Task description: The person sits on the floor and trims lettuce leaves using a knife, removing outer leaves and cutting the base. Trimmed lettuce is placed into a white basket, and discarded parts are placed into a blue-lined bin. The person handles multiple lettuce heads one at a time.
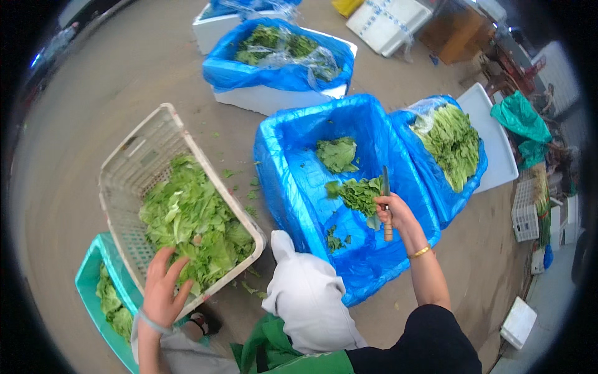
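My right hand (pixel 395 210) is wrapped round a knife (pixel 386 181) with a wooden handle, its narrow blade pointing away from me. It is above a large box lined with blue plastic (pixel 289 159), close to a bunch of leafy greens (pixel 361 196) that lies inside. Another clump of greens (pixel 337 154) rests farther back in the same box, and small leaf scraps lie on the liner. Over the near rim of a tilted white plastic crate (pixel 208 153), my left hand (pixel 165 287) has its fingers spread and holds nothing. Loose pale-green lettuce leaves (pixel 187 212) fill the crate's lower part.
A teal-lined container (pixel 90 274) of leaves stands beside the crate. To the right is a blue-lined box of lettuce (pixel 448 146). Beyond stands a foam box of greens (pixel 277 53). Leaf bits dot the floor. A white foam lid (pixel 518 323) lies at the lower right.
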Demonstrator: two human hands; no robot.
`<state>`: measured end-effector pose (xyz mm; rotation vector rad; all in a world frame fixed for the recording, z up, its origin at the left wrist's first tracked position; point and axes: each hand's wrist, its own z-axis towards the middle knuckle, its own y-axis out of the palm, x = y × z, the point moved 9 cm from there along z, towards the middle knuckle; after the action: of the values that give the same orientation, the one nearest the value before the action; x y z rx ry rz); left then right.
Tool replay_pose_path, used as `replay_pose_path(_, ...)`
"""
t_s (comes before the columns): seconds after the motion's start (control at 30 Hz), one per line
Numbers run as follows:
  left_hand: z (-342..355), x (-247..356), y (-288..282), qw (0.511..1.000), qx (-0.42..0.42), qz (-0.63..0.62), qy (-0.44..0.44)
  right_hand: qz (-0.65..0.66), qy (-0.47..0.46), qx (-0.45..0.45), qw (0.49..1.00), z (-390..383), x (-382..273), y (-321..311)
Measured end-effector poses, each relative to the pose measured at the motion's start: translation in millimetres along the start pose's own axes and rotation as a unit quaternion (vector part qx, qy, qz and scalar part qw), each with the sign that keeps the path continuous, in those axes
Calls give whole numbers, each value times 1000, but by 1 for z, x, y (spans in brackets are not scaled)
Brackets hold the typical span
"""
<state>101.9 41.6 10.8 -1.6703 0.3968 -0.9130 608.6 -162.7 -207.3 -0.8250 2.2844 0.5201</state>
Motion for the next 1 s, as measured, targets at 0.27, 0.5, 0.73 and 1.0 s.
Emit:
replay_pose_path(0.27,9,8,22,847,28,-530,21,-59,-96,-255,960,-136,-94,251)
replay_pose_path(0.5,-24,-96,-6,659,194,-721,-88,121,142,-482,856,-176,-31,452)
replay_pose_path(0.73,-47,-118,7,450,101,-872,-163,-45,96,-489,866,-202,34,523)
replay_pose_path(1.0,-24,-146,12,330,207,-918,-77,-346,-77,-496,792,-220,50,530)
